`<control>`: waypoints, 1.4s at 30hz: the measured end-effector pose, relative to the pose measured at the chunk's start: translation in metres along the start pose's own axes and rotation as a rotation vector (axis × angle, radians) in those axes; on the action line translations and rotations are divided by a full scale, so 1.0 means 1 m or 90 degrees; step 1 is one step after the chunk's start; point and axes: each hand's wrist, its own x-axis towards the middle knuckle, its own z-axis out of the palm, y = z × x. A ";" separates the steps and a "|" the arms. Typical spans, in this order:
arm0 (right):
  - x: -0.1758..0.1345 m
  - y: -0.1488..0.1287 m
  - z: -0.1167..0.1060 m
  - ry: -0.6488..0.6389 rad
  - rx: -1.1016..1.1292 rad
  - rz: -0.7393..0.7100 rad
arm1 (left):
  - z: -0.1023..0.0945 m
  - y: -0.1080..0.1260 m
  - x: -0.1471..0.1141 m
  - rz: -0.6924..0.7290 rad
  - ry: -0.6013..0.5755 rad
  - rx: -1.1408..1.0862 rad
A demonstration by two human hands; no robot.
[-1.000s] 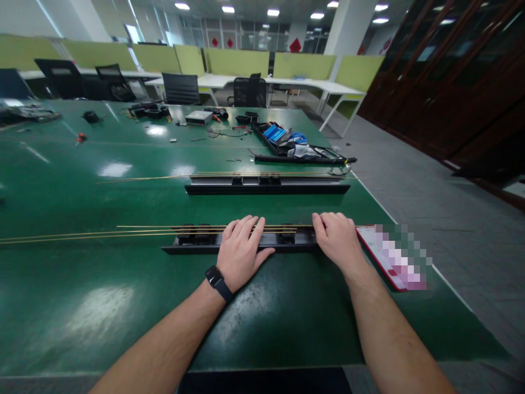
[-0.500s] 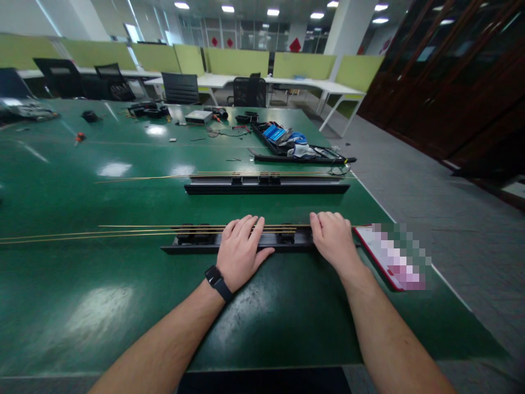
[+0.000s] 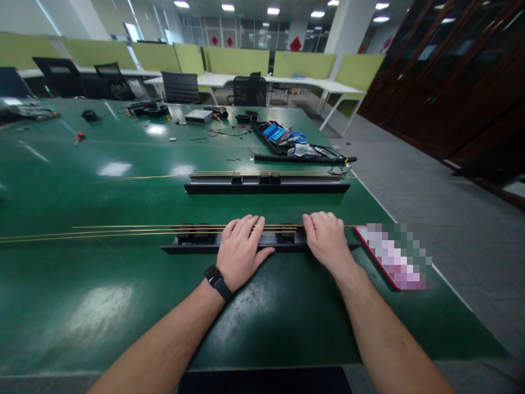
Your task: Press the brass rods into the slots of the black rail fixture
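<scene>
A black channel-shaped rail [image 3: 262,248] lies lengthwise on the green table, with black blocks inside it [image 3: 286,236]. Several thin brass rods [image 3: 123,233] run along it and stick out far past its left end. My left hand [image 3: 241,249], wearing a dark watch [image 3: 214,276], rests over the rail's middle, fingers stretched out across the rods and thumb on the near side. Near the rail's right end, my right hand [image 3: 326,238] is closed with curled fingers on a brass rod [image 3: 356,226], whose end shows beyond it. The fingertips are mostly hidden.
A second black rail [image 3: 266,189] with rods lies behind the first. Farther back are a dark tray with blue parts [image 3: 275,134], a grey box [image 3: 199,117] and an orange-handled tool [image 3: 80,137]. A red-edged, blurred-out flat object [image 3: 379,262] lies right, near the table edge.
My right hand has slid a little left along the rail, and the far brass rod's left end now reaches farther left. My left hand has stayed in place.
</scene>
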 end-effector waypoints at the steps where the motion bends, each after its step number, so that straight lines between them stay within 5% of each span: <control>1: -0.001 -0.005 0.000 -0.009 0.023 -0.028 | 0.000 0.000 0.000 0.000 -0.001 0.000; 4: -0.001 -0.008 -0.003 -0.012 0.068 -0.063 | 0.000 0.000 0.000 -0.002 -0.001 -0.001; 10: 0.003 0.019 -0.006 0.009 0.005 0.036 | -0.001 -0.001 0.000 -0.002 0.004 -0.004; 17: 0.000 -0.002 0.001 -0.008 0.061 -0.032 | -0.001 0.001 0.001 -0.006 -0.004 0.002; 24: 0.003 0.015 -0.007 -0.018 0.019 0.041 | -0.001 0.000 0.001 -0.003 -0.002 0.002; 31: 0.000 0.001 -0.003 -0.019 0.082 -0.025 | -0.001 0.000 0.000 -0.003 -0.001 -0.002; 42: 0.000 0.001 -0.001 -0.006 0.041 -0.008 | -0.001 0.000 0.001 -0.003 -0.003 0.000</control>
